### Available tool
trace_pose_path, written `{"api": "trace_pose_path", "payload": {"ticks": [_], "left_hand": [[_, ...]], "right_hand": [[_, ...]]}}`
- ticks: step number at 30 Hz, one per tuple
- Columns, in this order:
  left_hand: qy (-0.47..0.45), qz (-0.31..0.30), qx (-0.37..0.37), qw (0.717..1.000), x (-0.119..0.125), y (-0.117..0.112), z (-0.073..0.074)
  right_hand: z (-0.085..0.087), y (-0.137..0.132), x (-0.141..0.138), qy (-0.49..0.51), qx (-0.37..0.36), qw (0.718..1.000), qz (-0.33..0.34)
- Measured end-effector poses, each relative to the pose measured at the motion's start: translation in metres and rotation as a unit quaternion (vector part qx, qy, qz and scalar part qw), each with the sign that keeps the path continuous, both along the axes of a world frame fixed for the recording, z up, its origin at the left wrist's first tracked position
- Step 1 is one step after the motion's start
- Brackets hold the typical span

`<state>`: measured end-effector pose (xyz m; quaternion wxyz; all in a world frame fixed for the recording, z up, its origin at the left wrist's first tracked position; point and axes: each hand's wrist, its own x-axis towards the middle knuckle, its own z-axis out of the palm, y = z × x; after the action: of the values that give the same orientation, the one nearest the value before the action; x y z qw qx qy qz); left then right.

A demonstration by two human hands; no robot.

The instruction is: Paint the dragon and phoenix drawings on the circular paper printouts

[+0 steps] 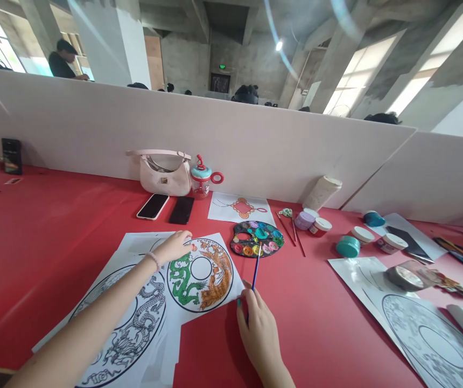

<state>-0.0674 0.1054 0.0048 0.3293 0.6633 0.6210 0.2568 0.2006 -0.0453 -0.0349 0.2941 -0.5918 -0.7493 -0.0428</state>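
My right hand (pixel 259 326) is closed round a thin blue paintbrush (pixel 255 271) whose tip reaches the black paint palette (pixel 257 238) with several colour blobs. My left hand (pixel 174 246) lies with fingers stretched on the upper left edge of a round dragon-and-phoenix colouring sheet (pixel 201 274), painted green on the left and orange on the right. An unpainted sheet with the same round design (pixel 128 328) lies under my left forearm.
On the red table (pixel 54 231): two phones (pixel 153 206), a pink handbag (pixel 166 173), a small bottle (pixel 201 180), paint pots (pixel 348 246), spare brushes (pixel 294 230), more printed sheets (pixel 421 323). A white partition (pixel 255 140) runs behind; other people sit beyond it.
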Motion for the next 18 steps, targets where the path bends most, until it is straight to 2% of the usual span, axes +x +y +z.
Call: {"api": "trace_pose_path", "payload": {"ticks": [5,10,18], "left_hand": [[0.046,-0.029,-0.053,0.997,0.006,0.02,0.008],[0.05,-0.058,-0.118,0.99,0.012,0.04,0.011],[0.05,-0.044,-0.091,0.994,0.015,0.036,0.006]], "right_hand": [[0.001,0.0,0.0,-0.002,-0.015,1.0,0.003],[0.004,-0.001,-0.001,0.007,-0.01,1.0,0.007],[0.005,-0.001,-0.001,-0.001,-0.012,1.0,0.003]]}}
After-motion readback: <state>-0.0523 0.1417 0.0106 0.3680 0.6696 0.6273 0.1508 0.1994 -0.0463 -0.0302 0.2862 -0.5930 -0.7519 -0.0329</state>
